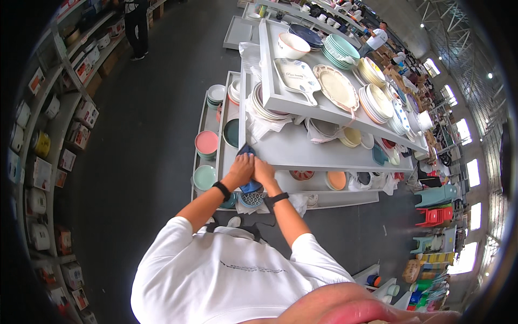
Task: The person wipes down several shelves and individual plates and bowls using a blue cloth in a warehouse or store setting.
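Observation:
My left hand (241,168) and my right hand (264,171) meet at the near left corner of a grey-white display shelf (299,154). Between them is a dark blue cloth (251,186), bunched up; one end shows beyond my fingers and the other hangs below my hands. Both hands seem closed on it, though my fingers partly hide the grip. Farther back on this shelf, plates (263,106) stand stacked in white wrapping. A dark green plate (232,133) and a pink plate (206,142) are on lower shelves left of my hands.
The upper shelf (291,104) overhangs the back, holding a square handled dish (296,79), a scalloped oval plate (336,88) and turquoise bowls (341,50). Boxed appliances fill a rack (52,162) at left across the aisle floor (149,141). Two people (136,28) (377,38) stand farther off.

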The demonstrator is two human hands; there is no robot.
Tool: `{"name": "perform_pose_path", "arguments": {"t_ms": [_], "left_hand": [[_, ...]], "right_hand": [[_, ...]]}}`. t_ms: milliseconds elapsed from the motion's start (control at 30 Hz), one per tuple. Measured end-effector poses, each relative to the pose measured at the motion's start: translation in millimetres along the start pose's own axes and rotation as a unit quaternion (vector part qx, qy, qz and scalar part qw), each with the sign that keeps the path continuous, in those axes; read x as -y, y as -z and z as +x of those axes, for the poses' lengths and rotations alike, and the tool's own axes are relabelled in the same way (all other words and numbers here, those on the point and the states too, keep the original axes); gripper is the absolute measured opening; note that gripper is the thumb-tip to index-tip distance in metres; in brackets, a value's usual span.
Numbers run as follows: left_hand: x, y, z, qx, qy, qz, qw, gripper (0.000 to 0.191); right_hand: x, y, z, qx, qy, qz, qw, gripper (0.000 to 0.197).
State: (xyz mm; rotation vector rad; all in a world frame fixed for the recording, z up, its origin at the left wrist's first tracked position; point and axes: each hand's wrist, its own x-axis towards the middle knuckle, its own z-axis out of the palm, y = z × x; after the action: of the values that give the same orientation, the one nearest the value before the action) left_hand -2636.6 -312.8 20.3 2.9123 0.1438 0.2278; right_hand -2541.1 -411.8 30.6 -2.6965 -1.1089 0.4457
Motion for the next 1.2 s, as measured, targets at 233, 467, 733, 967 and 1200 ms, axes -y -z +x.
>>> {"name": "perform_pose_path", "arguments": {"t_ms": [233, 467, 733, 967, 1200], "left_hand": [[-26.2, -33.9, 28.1, -0.093, 0.029, -0.063, 0.993, 0.051], [-14.7, -46.6, 18.2, -0.124, 0.037, -0.092, 0.987, 0.032], [-43.3, -47.2, 39.1, -0.073, 0.143, 0.032, 0.986, 0.035], [-110.1, -77.0, 105.3, -0.108, 0.102, -0.019, 0.989, 0.027], [-159.6, -95.2, 135.2, -0.127, 0.065, -0.012, 0.990, 0.040]], "right_hand": [[-36.9, 35.1, -51.6, -0.153, 0.058, 0.128, 0.978, 0.051], [-46.2, 20.1, -37.2, -0.138, 0.175, 0.013, 0.975, 0.068], [-87.7, -2.0, -17.5, -0.188, 0.217, -0.102, 0.952, 0.064], [-197.5, 41.6, -25.2, -0.187, 0.229, -0.087, 0.951, 0.064], [-261.0, 84.3, -22.0, -0.093, 0.208, -0.129, 0.965, 0.074]]}}
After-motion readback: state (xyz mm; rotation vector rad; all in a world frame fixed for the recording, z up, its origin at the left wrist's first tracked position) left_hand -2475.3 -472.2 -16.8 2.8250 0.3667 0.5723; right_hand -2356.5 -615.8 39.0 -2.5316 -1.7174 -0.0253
